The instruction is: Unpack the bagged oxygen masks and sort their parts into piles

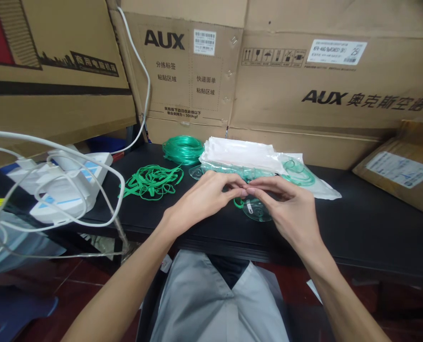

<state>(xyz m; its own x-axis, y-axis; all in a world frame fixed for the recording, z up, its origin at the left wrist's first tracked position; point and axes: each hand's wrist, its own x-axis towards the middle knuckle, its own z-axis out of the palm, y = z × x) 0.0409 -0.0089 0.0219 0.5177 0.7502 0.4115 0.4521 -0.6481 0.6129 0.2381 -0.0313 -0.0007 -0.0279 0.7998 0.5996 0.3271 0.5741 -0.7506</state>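
Observation:
My left hand (215, 192) and my right hand (284, 199) meet fingertip to fingertip above the black table, both closed in a pinch. A green elastic strap (238, 204) curls out just under the fingertips; the pinched part is hidden by my fingers. Directly below lies a clear, green-tinted plastic face mask (257, 211) with a small metal strip, partly covered by my right hand. More clear masks (229, 167) lie behind my hands. To the left is a tangled heap of green straps (150, 181).
A coil of green tubing (183, 149) sits behind the straps, beside stacked white packets (240, 151) and a bagged tube set (299, 173). A power strip (72, 187) with looping white cables crowds the left. Cardboard boxes (275, 99) wall the back; a smaller carton (404, 166) stands right.

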